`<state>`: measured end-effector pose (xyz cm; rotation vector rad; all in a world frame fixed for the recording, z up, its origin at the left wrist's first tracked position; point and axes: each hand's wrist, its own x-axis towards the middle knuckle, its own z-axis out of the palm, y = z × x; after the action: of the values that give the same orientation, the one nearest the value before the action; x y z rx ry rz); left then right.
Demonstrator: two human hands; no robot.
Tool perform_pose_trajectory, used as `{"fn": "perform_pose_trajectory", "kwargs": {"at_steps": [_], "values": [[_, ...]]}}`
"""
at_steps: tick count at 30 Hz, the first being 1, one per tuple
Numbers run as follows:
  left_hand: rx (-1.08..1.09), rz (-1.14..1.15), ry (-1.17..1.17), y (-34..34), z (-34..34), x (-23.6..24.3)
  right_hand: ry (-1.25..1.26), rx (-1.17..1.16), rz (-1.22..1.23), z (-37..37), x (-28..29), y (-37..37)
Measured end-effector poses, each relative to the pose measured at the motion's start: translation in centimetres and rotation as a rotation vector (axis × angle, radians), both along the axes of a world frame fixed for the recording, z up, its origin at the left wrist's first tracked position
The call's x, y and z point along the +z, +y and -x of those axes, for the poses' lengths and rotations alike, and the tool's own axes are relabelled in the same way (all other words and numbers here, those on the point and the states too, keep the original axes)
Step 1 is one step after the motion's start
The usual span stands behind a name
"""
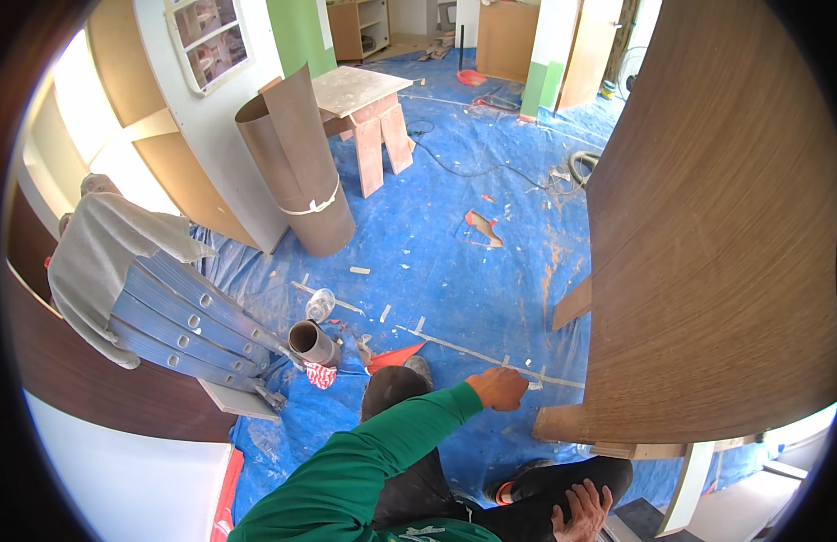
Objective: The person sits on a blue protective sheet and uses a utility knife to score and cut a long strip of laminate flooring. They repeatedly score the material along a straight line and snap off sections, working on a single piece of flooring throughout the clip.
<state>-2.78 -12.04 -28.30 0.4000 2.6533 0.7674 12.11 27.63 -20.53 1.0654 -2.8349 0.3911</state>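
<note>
Head view: a blue sheet [418, 253] is spread underfoot; a brown wood-grain panel [716, 226] is seen at right. A dark trouser leg [585, 471] is touched by the right hand [581, 512], fingers parted. The left hand [498, 388] is held curled near the panel; contents cannot be told. A pale tape line [464, 349] is seen just beyond.

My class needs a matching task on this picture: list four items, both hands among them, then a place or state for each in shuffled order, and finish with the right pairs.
Column one
1. Left hand
2. Right hand
3. Tall brown roll
4. Metal ladder

Column two
A. Draped with a grey cloth
B. Fingers apart, by a dark trouser leg
C. Curled, at the end of a green sleeve
D. Upright, with a white band around it

Right pairs: 1-C, 2-B, 3-D, 4-A
</note>
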Motion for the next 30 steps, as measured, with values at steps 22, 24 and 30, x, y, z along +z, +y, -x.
{"fn": "perform_pose_trajectory", "kwargs": {"at_steps": [22, 24, 30], "values": [[-0.003, 0.02, -0.006, 0.12, 0.03, -0.39, -0.003, 0.005, -0.016, 0.07, -0.32, 0.3], [-0.001, 0.018, 0.005, 0.13, -0.06, -0.2, -0.001, 0.003, -0.017, 0.0, -0.26, 0.28], [0.002, 0.018, -0.008, 0.07, -0.08, 0.13, -0.003, -0.002, -0.023, 0.05, -0.33, 0.24]]}}
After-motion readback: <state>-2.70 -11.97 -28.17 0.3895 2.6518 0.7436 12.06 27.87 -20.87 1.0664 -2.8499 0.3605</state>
